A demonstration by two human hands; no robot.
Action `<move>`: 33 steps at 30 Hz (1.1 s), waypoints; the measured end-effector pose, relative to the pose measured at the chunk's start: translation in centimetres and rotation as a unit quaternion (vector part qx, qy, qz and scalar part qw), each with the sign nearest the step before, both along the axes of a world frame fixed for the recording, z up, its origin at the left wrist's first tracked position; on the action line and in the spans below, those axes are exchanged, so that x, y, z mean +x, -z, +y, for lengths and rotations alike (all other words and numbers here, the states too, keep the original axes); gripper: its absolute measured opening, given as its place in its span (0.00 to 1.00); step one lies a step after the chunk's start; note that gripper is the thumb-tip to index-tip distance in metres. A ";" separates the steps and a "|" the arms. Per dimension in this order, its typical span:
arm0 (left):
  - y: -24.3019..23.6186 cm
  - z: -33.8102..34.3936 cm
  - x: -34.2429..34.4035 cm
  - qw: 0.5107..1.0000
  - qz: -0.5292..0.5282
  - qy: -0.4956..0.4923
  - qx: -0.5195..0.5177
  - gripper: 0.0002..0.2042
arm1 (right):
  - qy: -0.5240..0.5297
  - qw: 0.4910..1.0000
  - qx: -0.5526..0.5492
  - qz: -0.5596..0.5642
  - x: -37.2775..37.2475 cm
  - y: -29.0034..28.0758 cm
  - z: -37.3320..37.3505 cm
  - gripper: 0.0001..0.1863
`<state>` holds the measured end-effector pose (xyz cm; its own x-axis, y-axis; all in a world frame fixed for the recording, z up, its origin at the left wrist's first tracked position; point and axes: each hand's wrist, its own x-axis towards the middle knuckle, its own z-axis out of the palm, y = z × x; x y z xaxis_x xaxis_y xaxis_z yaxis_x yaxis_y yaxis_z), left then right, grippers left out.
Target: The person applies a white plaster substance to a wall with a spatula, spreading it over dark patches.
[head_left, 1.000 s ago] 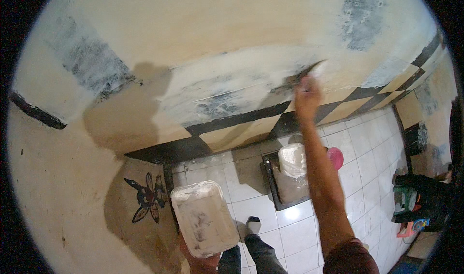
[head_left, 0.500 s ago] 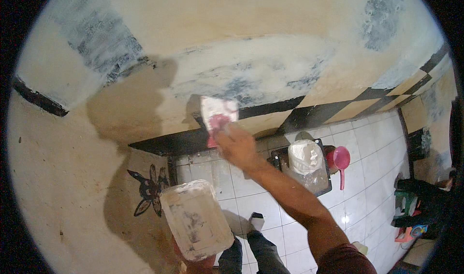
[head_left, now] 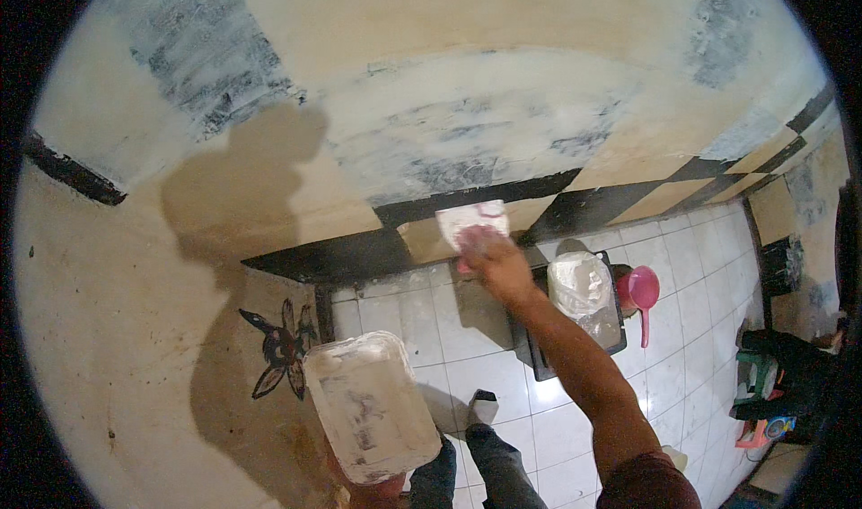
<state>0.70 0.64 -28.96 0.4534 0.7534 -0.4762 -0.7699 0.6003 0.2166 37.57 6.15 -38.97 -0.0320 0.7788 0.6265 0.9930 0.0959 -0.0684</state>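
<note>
My right hand (head_left: 498, 271) grips a pink putty knife with white paste on its broad blade (head_left: 467, 217), held over the lower checkered band (head_left: 651, 199) of the wall, below a whitish, smeared patch (head_left: 449, 114). Whether the blade touches the wall I cannot tell. My left hand (head_left: 382, 491), mostly hidden, holds up a rectangular tray (head_left: 368, 401) smeared with pale paste at the lower left. Just beyond my right forearm, a white tub of paste (head_left: 582, 276) stands on a dark square stand or tray (head_left: 609, 334) on the tiled floor.
A pink dipper (head_left: 643, 289) sits beside the tub. At the far right are dark cloth (head_left: 777, 352), a green plastic item (head_left: 757, 379) and small red and blue objects (head_left: 763, 430). The left wall (head_left: 135, 329) bears a dark painted flower. My legs and feet (head_left: 485, 419) are below.
My right hand swung with the knife from the upper right down to the left, then shifted slightly right. The tray in my left hand moved a little to the left.
</note>
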 end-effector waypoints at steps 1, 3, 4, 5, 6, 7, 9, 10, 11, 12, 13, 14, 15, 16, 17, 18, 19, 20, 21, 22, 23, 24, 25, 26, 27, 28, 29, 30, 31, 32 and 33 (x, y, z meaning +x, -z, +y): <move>0.1 0.1 -0.1 1.000 -0.002 0.000 0.001 0.31 | 0.026 0.998 -0.012 0.047 1.0 -0.2 -1.9 0.11; 0.1 0.4 0.1 1.000 -0.009 0.007 -0.003 0.31 | 0.096 0.970 0.045 0.218 4.3 -0.9 -4.9 0.07; 0.2 0.4 0.0 1.000 -0.010 0.008 -0.002 0.31 | 0.174 0.956 0.099 0.214 5.9 -2.0 -5.1 0.06; 0.3 0.5 -0.1 1.000 -0.013 0.010 -0.002 0.31 | 0.250 0.932 0.150 0.216 7.5 -3.2 -5.3 0.06; 0.3 0.5 -0.6 1.000 -0.012 0.008 -0.001 0.31 | 0.355 0.913 0.181 0.089 8.3 -5.8 -4.8 0.09; 0.4 0.5 -1.1 1.000 -0.009 0.002 -0.001 0.31 | 0.391 0.894 0.187 0.114 9.2 -8.2 -4.0 0.08; 0.6 0.7 -1.6 1.000 -0.013 0.003 -0.002 0.31 | 0.430 0.872 0.193 0.132 10.0 -10.5 -2.5 0.08; 0.7 0.7 -1.9 1.000 -0.016 0.003 -0.005 0.31 | 0.396 0.869 0.223 0.197 9.3 -10.8 -1.2 0.06; 0.8 0.9 -2.0 1.000 -0.020 0.006 -0.006 0.31 | 0.360 0.859 0.253 0.260 8.8 -11.3 0.2 0.04; 0.8 0.8 -2.1 1.000 -0.023 0.013 -0.006 0.31 | 0.330 0.873 0.259 0.249 8.0 -10.4 2.2 0.03; 1.0 0.7 -2.0 0.999 -0.027 0.018 -0.009 0.31 | 0.287 0.903 0.242 0.210 5.2 -8.6 5.4 0.04; 1.0 0.7 -1.8 0.999 -0.028 0.023 -0.009 0.31 | 0.237 0.937 0.195 0.168 1.0 -7.2 9.3 0.06; 1.1 0.6 -1.6 0.999 -0.030 0.029 -0.010 0.31 | 0.188 0.966 0.134 0.117 -3.1 -5.9 12.1 0.08; 1.1 0.4 -2.0 0.999 -0.027 0.027 -0.009 0.31 | 0.119 0.986 0.072 0.093 -8.4 -5.5 14.4 0.11; 1.3 0.5 -2.7 1.000 -0.019 0.010 -0.008 0.31 | -0.017 0.986 -0.001 0.168 -13.6 -6.3 15.3 0.15; 1.3 0.2 -2.8 1.000 -0.024 0.019 -0.006 0.31 | 0.006 0.974 -0.042 0.221 -16.1 -6.0 15.4 0.16; 1.4 0.3 -3.2 1.000 -0.021 0.013 -0.006 0.31 | -0.034 0.966 -0.001 0.257 -17.8 -6.1 14.9 0.15; 1.4 0.5 -3.1 1.000 -0.023 0.018 -0.005 0.31 | -0.031 0.966 0.000 0.258 -17.7 -5.5 13.7 0.15; 1.4 0.6 -3.2 0.999 -0.024 0.021 -0.005 0.31 | -0.002 0.958 0.022 0.286 -16.7 -4.8 11.8 0.15; 1.5 0.6 -3.2 1.000 -0.024 0.019 -0.005 0.31 | 0.023 0.949 0.043 0.313 -15.1 -4.5 9.9 0.14; 1.6 0.8 -3.4 1.000 -0.025 0.015 -0.005 0.31 | 0.027 0.930 -0.025 0.366 -12.6 -4.7 7.2 0.12; 1.6 0.7 -3.4 0.999 -0.026 0.018 -0.005 0.31 | 0.062 0.903 0.031 0.424 -9.5 -2.7 4.9 0.10; 1.6 0.9 -3.3 1.000 -0.026 0.017 -0.005 0.31 | 0.141 0.925 0.064 0.347 -6.0 -2.8 3.0 0.10; 1.6 1.0 -3.5 1.000 -0.026 0.012 -0.005 0.31 | 0.229 0.930 0.093 0.271 -2.5 -3.1 1.2 0.10; 1.5 1.0 -3.6 1.000 -0.026 0.010 -0.004 0.32 | 0.321 0.918 0.119 0.203 1.1 -3.4 -0.7 0.09; 1.5 1.1 -3.2 0.999 -0.030 0.017 -0.006 0.32 | 0.339 0.886 0.278 0.150 5.6 -3.1 -1.7 0.06; 1.5 1.1 -3.2 0.999 -0.029 0.014 -0.005 0.32 | 0.445 0.864 0.205 0.114 8.4 -4.2 -2.9 0.08; 1.5 1.1 -3.2 0.999 -0.034 0.019 -0.006 0.32 | 0.462 0.853 0.224 0.093 11.9 -4.5 -4.4 0.11; 1.5 1.2 -3.1 0.999 -0.035 0.021 -0.007 0.32 | 0.477 0.842 0.242 0.073 14.3 -4.4 -5.0 0.14; 1.6 1.1 -3.3 0.999 -0.031 0.019 -0.006 0.32 | 0.476 0.843 0.240 0.077 14.0 -5.0 -3.6 0.14; 1.6 1.1 -3.6 0.999 -0.028 0.016 -0.005 0.32 | 0.461 0.852 0.196 0.155 13.5 -5.5 -2.1 0.16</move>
<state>-2.91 1.74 -30.61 0.5029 0.7334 -0.4574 -0.7610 0.6266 0.1680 51.06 4.07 -33.47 0.6931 0.1121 0.7121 0.5991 -0.6388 -0.4826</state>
